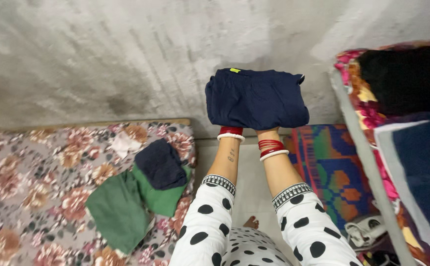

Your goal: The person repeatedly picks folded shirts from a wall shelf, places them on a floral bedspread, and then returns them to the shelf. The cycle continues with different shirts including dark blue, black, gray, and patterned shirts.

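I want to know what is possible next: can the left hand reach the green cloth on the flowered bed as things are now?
Probably not at once: the left hand is under the folded navy garment, helping hold it up. The green cloth lies uncovered below, so the way looks free.

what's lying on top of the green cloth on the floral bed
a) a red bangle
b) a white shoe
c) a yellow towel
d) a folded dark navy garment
d: a small folded dark navy garment rests on the green cloth spread on the floral bed.

White sleeves [210,221] with large black polka dots and patterned black-and-white cuffs [219,182]. Red and white bangles [272,148] on both wrists. A small tattoo [231,155] marks the left forearm.
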